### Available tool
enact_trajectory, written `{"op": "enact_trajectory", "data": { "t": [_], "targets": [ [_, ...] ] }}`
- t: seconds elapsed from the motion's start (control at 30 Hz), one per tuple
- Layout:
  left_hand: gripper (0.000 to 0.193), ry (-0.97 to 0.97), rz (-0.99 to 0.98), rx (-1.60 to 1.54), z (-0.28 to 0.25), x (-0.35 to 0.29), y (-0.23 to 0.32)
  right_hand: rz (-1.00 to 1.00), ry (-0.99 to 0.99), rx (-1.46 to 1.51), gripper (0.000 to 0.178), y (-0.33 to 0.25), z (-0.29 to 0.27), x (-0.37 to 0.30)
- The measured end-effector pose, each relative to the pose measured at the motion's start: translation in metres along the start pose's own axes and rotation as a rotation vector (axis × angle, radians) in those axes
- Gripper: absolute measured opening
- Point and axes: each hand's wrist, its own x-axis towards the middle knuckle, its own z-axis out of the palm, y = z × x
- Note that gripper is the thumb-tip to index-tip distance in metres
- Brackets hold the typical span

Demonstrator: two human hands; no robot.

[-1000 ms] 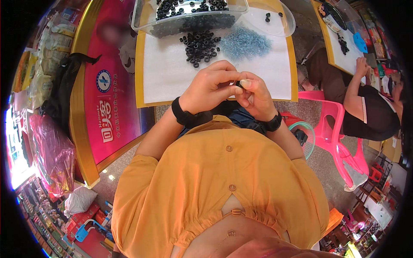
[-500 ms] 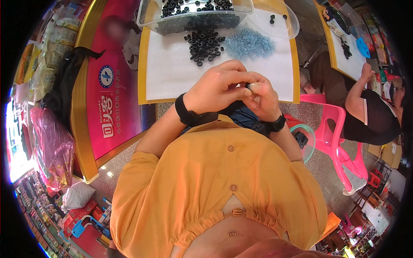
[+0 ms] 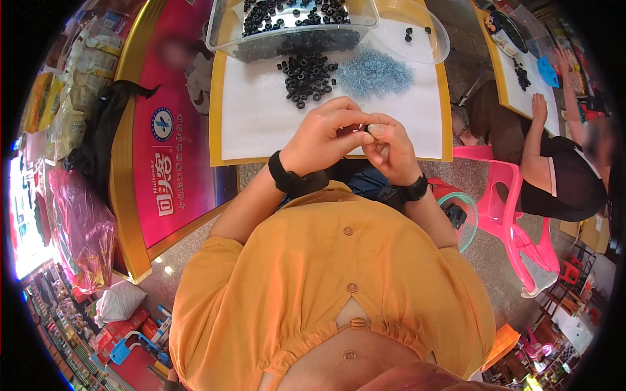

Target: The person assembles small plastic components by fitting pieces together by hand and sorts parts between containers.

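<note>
Above the near edge of the white board (image 3: 257, 133), my left hand (image 3: 327, 135) and my right hand (image 3: 393, 148) meet at the fingertips. A small black ring-like piece (image 3: 369, 128) is pinched between them, mostly hidden by the fingers. Both hands are closed, thumbs against forefingers. Just beyond them lies a loose pile of small black ring-shaped pieces (image 3: 308, 77). To its right is a heap of tiny translucent blue pieces (image 3: 376, 72), too small to make out singly.
A clear plastic box (image 3: 293, 47) of black rings stands at the board's far side. Beside it a clear round lid (image 3: 435, 49) holds a few more. On the right are a pink chair (image 3: 512, 195), a green-rimmed basket (image 3: 471, 228) and a seated person (image 3: 567, 176) at another board.
My hands stay together and have shifted slightly, with the black piece still at the fingertips. The co-worker's hand on the right has moved over their board.
</note>
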Motion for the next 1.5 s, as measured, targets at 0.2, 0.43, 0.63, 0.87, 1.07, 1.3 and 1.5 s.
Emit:
{"op": "enact_trajectory", "data": {
  "t": [0.2,0.43,0.63,0.87,1.07,1.3,1.5],
  "targets": [
    [0.023,0.159,-0.348,-0.093,-0.003,-0.023,-0.047,-0.072,0.182,-0.186,0.019,-0.036,-0.013,0.015],
    [0.019,0.184,-0.387,-0.02,-0.003,-0.049,-0.087,-0.301,0.407,-0.419,0.019,-0.081,-0.067,0.057],
    [0.015,0.178,-0.36,0.027,-0.002,-0.047,-0.083,-0.407,0.608,-0.684,0.023,-0.104,-0.092,0.092],
    [0.013,0.184,-0.313,0.044,-0.002,-0.05,-0.084,-0.356,0.718,-1.092,0.041,-0.106,-0.089,0.104],
    [0.013,0.168,-0.304,0.039,-0.001,-0.051,-0.084,-0.536,0.337,-1.243,0.017,-0.054,-0.059,0.097],
    [0.014,0.155,-0.284,0.062,-0.002,-0.05,-0.083,-0.52,0.005,-1.694,0.014,-0.002,-0.017,0.113],
    [0.013,0.177,-0.271,0.064,-0.001,-0.052,-0.083,-0.4,0.026,-1.845,0.02,0.0,-0.011,0.124]
  ]
}}
